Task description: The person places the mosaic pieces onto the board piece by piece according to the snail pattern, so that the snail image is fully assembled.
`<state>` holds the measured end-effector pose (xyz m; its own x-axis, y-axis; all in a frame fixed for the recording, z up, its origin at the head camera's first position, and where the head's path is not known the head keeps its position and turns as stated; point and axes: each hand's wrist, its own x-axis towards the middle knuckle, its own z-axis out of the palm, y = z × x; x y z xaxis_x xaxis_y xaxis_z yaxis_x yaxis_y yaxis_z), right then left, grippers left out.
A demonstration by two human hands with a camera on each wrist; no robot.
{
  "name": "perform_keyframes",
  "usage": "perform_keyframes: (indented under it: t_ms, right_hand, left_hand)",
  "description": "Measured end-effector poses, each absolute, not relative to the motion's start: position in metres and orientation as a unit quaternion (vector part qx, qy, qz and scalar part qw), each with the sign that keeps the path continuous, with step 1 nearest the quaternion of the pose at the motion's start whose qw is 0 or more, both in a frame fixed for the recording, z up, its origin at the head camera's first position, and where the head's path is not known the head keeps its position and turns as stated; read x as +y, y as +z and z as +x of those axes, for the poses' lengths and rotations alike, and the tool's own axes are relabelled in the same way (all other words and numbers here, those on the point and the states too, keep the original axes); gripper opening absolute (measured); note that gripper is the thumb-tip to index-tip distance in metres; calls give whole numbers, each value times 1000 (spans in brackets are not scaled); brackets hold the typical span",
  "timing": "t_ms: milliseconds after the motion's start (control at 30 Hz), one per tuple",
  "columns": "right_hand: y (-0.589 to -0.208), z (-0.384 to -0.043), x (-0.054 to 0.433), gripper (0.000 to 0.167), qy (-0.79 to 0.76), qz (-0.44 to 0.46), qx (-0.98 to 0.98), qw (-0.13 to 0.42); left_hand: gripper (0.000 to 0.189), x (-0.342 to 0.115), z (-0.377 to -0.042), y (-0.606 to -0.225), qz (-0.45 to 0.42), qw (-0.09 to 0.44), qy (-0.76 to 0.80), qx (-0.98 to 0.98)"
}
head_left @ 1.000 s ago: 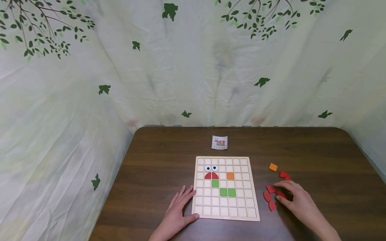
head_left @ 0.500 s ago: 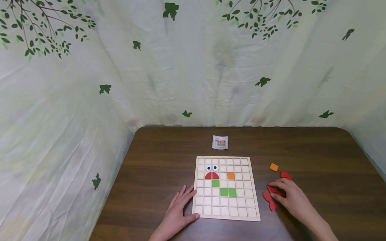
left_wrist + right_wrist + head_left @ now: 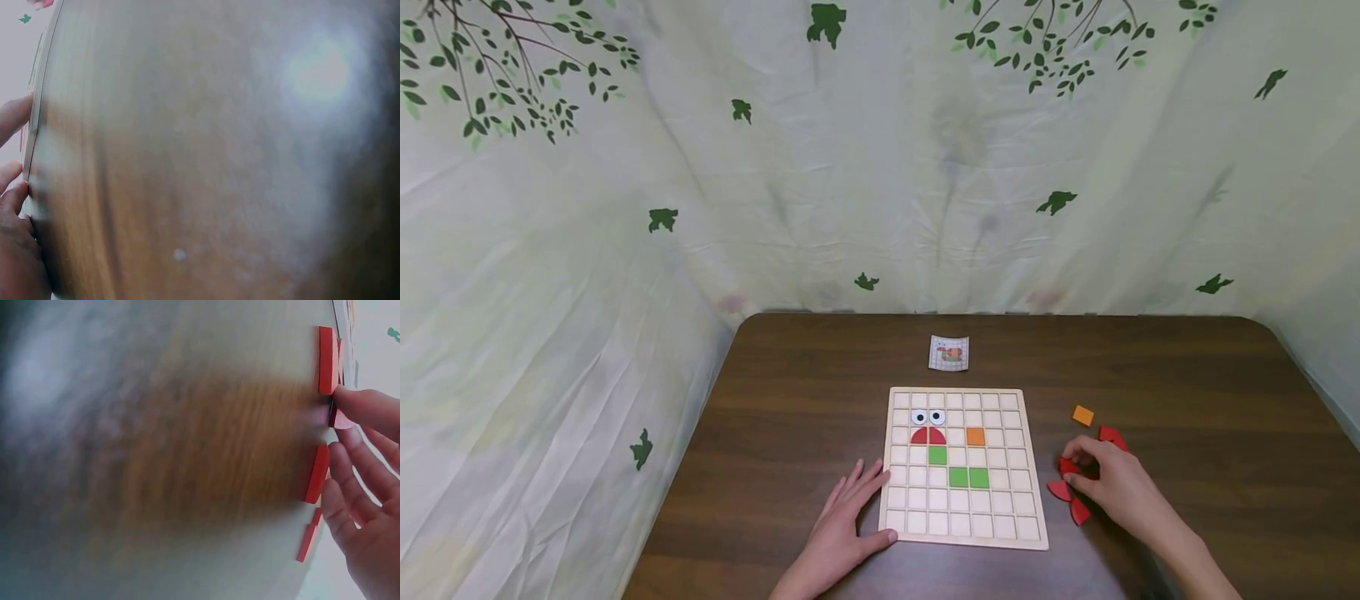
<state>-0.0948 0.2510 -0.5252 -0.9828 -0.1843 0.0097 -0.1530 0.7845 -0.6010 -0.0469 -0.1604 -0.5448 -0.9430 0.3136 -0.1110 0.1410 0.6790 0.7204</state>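
Observation:
My left hand (image 3: 842,529) rests with spread, fairly straight fingers along the left edge of a white grid board (image 3: 958,502); in the left wrist view its fingertips touch the board's rim (image 3: 37,100). To the right of the board, my right hand (image 3: 1116,479) pinches a red quarter-circle piece (image 3: 1067,467) between thumb and index finger, low over the table. Close by lie another red piece (image 3: 1059,491) and a red quarter-circle (image 3: 1080,511). In the right wrist view the pinched red piece (image 3: 342,419) is partly hidden by the fingers.
On the board sit two eye pieces (image 3: 928,417), two red quarter-circles (image 3: 928,436), an orange square (image 3: 975,437) and several green squares (image 3: 968,477). A loose orange square (image 3: 1082,415) and more red pieces (image 3: 1112,437) lie right. A small picture card (image 3: 949,353) lies behind the board.
My right hand has moved left across the red pieces and closed its fingertips on one. A red piece beside it has shifted slightly left. My left hand stays at the board.

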Motion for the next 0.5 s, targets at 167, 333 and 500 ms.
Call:
perform_keyframes:
  t_ms: [167,333,500]
  right_hand:
    - [-524,-96,247,22,-323,-76,943,16]
    - [-523,-95,240,23,-353,-85,932,3]
    - [-519,-96,230,21,-372,-88,924,18]
  left_hand:
    - [76,-160,-47,-545,125,116,382,908]
    - [76,-160,-47,-546,130,113,384,907]
    - [76,-161,-47,-546,134,106,384,907]
